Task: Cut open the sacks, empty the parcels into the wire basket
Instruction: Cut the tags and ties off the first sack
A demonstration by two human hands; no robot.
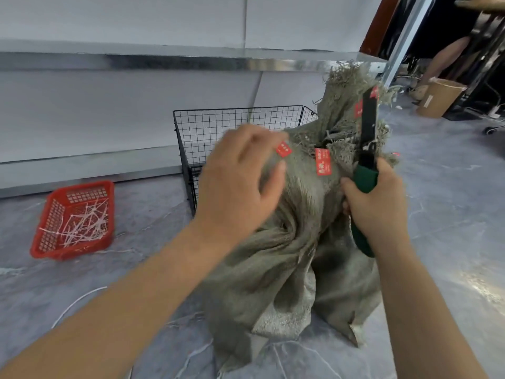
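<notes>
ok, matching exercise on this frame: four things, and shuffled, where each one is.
1 knife
2 red basket
3 wire basket
4 cardboard box

A on the floor at left, white strings inside
B behind the sack
C gripped in the right hand, blade up
D far right, in the background

Pairs: 1-C, 2-A, 3-B, 4-D

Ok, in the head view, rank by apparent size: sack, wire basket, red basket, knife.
1. sack
2. wire basket, partly hidden behind the sack
3. red basket
4. knife, long but thin
</notes>
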